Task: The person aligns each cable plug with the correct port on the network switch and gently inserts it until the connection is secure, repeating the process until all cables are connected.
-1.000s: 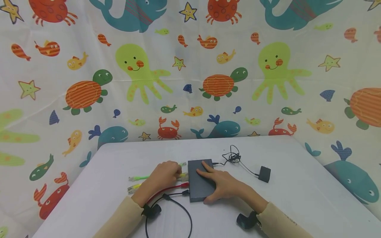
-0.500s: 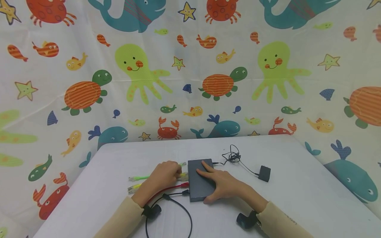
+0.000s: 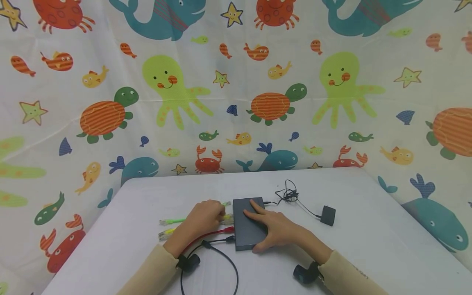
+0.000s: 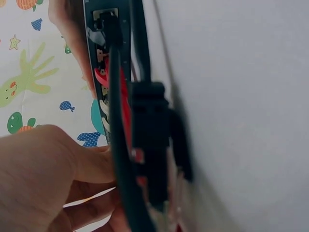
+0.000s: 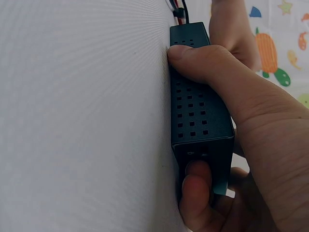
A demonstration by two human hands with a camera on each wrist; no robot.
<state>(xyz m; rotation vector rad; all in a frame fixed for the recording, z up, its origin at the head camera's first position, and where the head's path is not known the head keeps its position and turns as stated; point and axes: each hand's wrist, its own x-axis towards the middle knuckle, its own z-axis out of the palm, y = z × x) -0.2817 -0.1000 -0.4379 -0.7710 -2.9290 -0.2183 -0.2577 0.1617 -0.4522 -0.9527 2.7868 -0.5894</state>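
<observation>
A dark grey network switch [image 3: 248, 227] lies flat on the white table [image 3: 354, 246]. My right hand [image 3: 276, 227] grips it, the thumb on its vented near side [image 5: 190, 111] and fingers spread over its top and right end. At the port side, my left hand [image 3: 204, 217] has its fingers curled over a network cable, with the pinched part hidden behind them. Green [image 3: 171, 221] and yellow [image 3: 167, 232] network cables run under that hand. A red cable's plug [image 3: 229, 229] and a black cable's plug [image 4: 113, 29] sit in ports of the switch.
A black power adapter [image 3: 327, 216] lies right of the switch, its tangled cord [image 3: 289, 195] leading to the switch's far right corner. The black cable [image 3: 230, 260] loops toward the near table edge. A sea-animal print curtain [image 3: 236, 102] hangs behind the table.
</observation>
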